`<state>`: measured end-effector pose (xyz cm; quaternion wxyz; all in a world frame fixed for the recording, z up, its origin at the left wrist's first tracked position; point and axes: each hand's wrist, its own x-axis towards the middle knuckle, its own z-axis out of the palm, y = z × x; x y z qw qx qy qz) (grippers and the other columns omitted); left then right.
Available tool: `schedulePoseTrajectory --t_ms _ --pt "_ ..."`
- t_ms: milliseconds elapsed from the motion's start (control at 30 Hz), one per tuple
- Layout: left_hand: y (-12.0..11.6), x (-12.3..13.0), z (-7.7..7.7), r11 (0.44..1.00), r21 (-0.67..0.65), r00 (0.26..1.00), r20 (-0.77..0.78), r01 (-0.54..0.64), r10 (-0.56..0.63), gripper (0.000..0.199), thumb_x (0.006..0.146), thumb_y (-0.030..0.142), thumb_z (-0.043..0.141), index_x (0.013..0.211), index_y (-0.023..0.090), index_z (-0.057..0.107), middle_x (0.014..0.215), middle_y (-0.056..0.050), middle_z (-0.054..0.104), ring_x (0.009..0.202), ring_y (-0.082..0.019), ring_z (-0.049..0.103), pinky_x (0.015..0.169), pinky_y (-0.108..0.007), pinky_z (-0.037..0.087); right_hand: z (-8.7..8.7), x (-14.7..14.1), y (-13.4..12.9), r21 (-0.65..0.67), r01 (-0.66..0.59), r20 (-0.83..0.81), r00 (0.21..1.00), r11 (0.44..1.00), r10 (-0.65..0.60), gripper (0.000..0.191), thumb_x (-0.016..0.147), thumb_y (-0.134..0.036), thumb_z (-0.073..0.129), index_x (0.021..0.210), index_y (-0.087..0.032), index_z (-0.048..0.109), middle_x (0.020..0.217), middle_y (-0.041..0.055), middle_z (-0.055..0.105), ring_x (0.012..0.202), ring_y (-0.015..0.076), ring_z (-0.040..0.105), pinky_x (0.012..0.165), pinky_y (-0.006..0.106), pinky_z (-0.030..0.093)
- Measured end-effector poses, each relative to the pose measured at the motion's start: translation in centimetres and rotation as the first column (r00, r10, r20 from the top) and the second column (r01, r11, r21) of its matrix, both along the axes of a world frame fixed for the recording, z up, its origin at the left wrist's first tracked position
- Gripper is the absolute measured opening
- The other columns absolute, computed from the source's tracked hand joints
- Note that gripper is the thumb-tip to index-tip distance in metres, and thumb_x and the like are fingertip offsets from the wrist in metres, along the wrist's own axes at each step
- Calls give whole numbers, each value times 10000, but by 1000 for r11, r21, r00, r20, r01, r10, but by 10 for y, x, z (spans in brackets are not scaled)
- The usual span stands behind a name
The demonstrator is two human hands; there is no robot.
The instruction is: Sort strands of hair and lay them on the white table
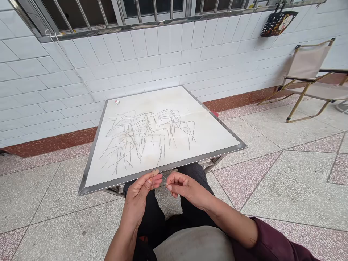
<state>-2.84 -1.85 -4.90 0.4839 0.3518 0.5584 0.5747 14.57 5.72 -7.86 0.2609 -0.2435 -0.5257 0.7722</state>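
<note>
Above my lap, just off the near table edge, my left hand is closed in a pinch. A small tan piece shows at its fingertips; whether it is card or tape wrapped on a finger I cannot tell. A very thin strand, perhaps wire, runs from there towards my right hand, whose thumb and index finger are pinched together on its end. Many thin dark bent wires lie loosely spread over the white tabletop, several overlapping.
The square table has a grey metal rim and stands by a white tiled wall. A small white and red object lies at its far left corner. To the right is a folding chair; a patterned bag hangs from the window ledge.
</note>
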Motion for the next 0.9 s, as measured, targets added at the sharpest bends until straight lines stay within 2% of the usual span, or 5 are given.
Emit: schedulePoseTrajectory --t_ms 400,567,700,800,900 --pt "8 6 1 999 -28 996 84 31 -29 359 865 419 650 1092 146 707 1031 -132 762 905 -253 722 857 -398 533 -2 6 -2 -255 15 1 1000 967 -15 324 719 -415 819 822 -188 613 664 -56 544 565 75 468 578 222 372" --pt "6 4 5 1000 6 999 38 15 -16 387 884 413 631 1186 174 674 1086 -121 742 934 -240 702 855 -386 529 -5 4 -4 -74 79 -27 996 994 -81 260 796 -403 757 828 -189 613 699 -48 537 604 87 463 607 236 384" --pt "0 3 5 999 29 999 25 43 -44 524 802 344 740 1298 240 605 1190 -96 692 1028 -233 653 882 -370 517 -2 4 -3 74 134 -1 991 988 -134 232 842 -407 706 831 -201 599 709 -47 509 630 99 438 608 237 362" --pt "-1 10 -3 996 -25 996 32 82 -82 543 755 274 786 1271 259 617 1102 -54 707 990 -204 645 890 -342 508 3 2 -5 138 151 -5 988 979 -152 238 860 -418 682 818 -204 587 711 -47 499 641 105 434 619 242 358" --pt "0 25 -16 984 -77 985 75 163 -157 441 770 258 772 1195 238 655 929 -17 721 901 -182 657 880 -325 506 7 0 -10 140 182 -55 983 973 -176 232 883 -413 654 815 -205 574 758 -38 525 687 110 464 673 253 381"
